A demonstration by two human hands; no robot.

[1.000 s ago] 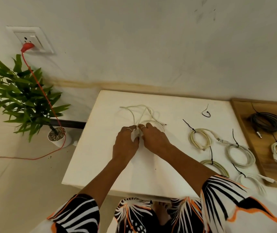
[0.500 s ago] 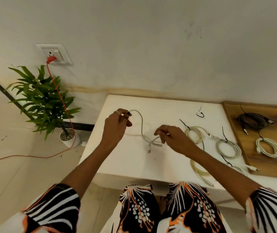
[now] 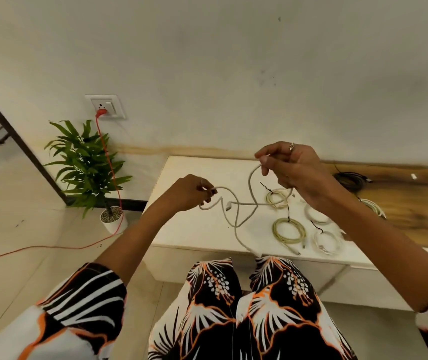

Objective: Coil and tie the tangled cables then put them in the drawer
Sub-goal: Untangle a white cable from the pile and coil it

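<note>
A loose white cable point(image 3: 236, 211) hangs in the air above the white table point(image 3: 197, 229), stretched between both hands with crossing loops and one end dangling past the front edge. My left hand point(image 3: 189, 192) pinches one part of it at the left. My right hand point(image 3: 289, 168), raised higher, pinches another part between thumb and finger. Several coiled cables tied with black ties lie on the table to the right, among them a yellowish coil point(image 3: 288, 229) and a white coil point(image 3: 327, 242).
A wooden surface point(image 3: 402, 201) right of the table holds a dark coiled cable point(image 3: 350, 179) and a white coil point(image 3: 371, 206). A potted plant point(image 3: 88, 167) stands on the floor at left, with a red cord point(image 3: 109, 162) running from a wall socket point(image 3: 105, 106).
Both hands have risen and moved apart, lifting the white cable off the table. My right hand went up and right; the view tilted upward.
</note>
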